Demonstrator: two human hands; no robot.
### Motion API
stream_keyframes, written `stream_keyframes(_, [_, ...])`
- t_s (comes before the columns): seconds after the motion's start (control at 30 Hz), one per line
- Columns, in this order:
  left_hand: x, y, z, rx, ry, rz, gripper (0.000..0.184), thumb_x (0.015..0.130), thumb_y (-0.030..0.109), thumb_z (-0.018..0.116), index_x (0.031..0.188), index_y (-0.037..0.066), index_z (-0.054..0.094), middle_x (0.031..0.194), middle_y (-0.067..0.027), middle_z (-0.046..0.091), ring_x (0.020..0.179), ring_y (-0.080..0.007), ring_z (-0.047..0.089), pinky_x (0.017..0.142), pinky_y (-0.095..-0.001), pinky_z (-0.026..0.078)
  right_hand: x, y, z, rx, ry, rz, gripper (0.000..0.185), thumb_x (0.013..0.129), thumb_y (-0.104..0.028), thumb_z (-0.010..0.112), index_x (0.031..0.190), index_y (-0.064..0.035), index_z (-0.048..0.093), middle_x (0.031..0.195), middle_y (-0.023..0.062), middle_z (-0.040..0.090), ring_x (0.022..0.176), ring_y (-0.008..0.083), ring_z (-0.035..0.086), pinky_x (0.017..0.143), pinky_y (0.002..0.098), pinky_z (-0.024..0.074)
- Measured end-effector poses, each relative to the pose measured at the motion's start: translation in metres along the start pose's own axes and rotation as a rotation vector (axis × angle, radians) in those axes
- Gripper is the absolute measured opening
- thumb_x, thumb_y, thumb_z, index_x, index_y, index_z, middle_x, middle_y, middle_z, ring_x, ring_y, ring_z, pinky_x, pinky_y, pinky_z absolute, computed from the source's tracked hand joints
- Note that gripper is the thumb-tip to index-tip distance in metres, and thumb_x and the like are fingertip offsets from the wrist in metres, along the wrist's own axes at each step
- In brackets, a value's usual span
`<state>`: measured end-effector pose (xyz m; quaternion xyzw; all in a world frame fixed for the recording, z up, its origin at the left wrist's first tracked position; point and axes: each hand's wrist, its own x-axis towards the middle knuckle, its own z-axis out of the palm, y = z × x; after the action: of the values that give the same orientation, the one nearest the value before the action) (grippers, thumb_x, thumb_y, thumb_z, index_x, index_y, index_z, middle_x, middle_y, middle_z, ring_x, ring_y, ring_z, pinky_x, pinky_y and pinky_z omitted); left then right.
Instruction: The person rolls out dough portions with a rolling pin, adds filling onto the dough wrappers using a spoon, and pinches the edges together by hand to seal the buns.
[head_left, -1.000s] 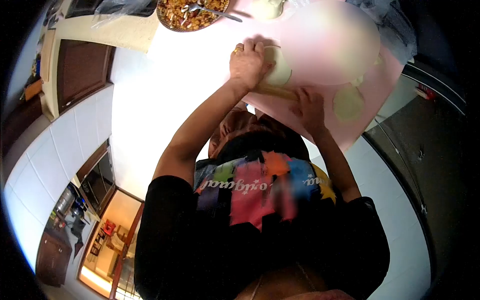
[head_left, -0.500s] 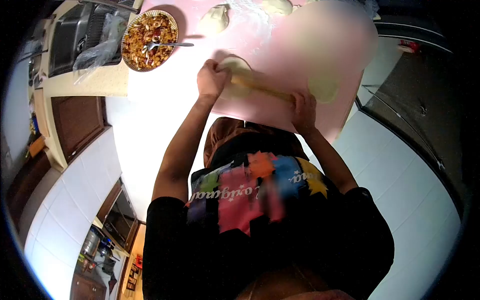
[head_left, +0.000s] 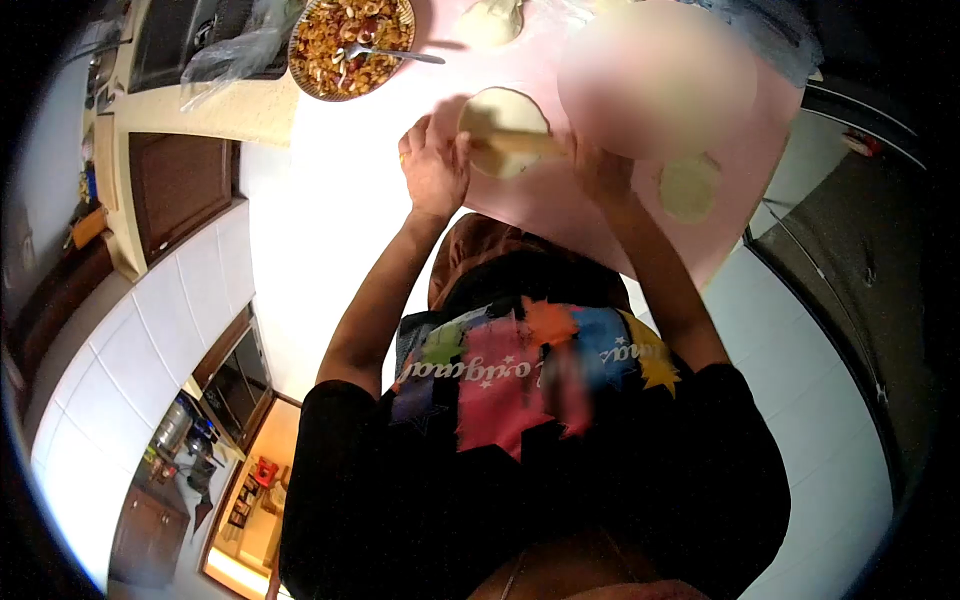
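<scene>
A pale wooden rolling pin (head_left: 520,143) lies nearly level across a round of flattened dough (head_left: 505,107) near the front edge of the pink work surface. At its left end is my left hand (head_left: 437,172), with fingers curled by the tip of the pin. My right hand (head_left: 600,172) grips the other end; its fingers are partly lost in blur and shadow. To the right of that hand lies a second flat round of dough (head_left: 690,190).
A fluted bowl (head_left: 297,75) of chopped brown filling stands at the back left, with a metal spoon (head_left: 405,55) in it. A dough lump (head_left: 492,22) sits behind the round. Clear plastic (head_left: 225,65) lies by the sink. A blurred patch covers the surface's right part.
The camera view has shifted, so the surface sits differently. The rolling pin has turned from slanting to nearly level, and my hands are closer together.
</scene>
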<state>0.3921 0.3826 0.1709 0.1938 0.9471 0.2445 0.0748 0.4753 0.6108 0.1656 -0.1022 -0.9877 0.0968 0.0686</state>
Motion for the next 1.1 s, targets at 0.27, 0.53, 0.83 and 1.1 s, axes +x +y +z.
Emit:
stream_keyframes(0.27, [-0.009,-0.004,0.004,0.138,-0.057,0.060,0.060,0.095,0.037,0.051,0.143,0.006,0.033,0.141,-0.0192,0.034,0.133,-0.0381,0.029,0.107,-0.0612,0.024,-0.018,-0.005,0.021,0.049,-0.127,-0.192,0.043,0.088,-0.025,0.060,0.127,-0.0079,0.053,0.130,0.0114,0.050,0.121,0.0313,0.045,0.099,0.0467,0.0348])
stream_keyframes(0.53, [0.044,-0.020,0.010,-0.040,-0.015,0.124,0.045,0.084,0.023,0.063,0.123,0.004,0.053,0.108,-0.0193,0.062,0.099,-0.0355,0.059,0.088,-0.0450,0.047,-0.057,0.017,-0.007,0.099,-0.067,-0.301,0.029,0.085,-0.013,0.061,0.113,-0.0125,0.057,0.107,0.0065,0.054,0.106,0.0293,0.051,0.089,0.0436,0.0405])
stream_keyframes(0.83, [0.028,0.003,-0.012,-0.374,-0.437,-0.491,0.039,0.079,0.024,0.062,0.111,0.002,0.061,0.097,-0.0166,0.068,0.092,-0.0303,0.066,0.084,-0.0402,0.051,-0.082,-0.008,0.004,0.261,-0.242,-0.305,0.030,0.090,-0.017,0.055,0.119,-0.0116,0.057,0.118,0.0103,0.053,0.116,0.0316,0.047,0.096,0.0473,0.0358])
stream_keyframes(1.1, [0.046,0.004,0.028,-0.104,-0.203,-0.298,0.040,0.080,0.031,0.067,0.106,0.002,0.059,0.096,-0.0183,0.066,0.090,-0.0340,0.064,0.081,-0.0424,0.051,0.029,-0.027,0.026,-0.118,0.037,-0.101,0.053,0.094,-0.039,0.048,0.137,-0.0078,0.046,0.147,0.0153,0.035,0.137,0.0369,0.028,0.111,0.0602,0.0145])
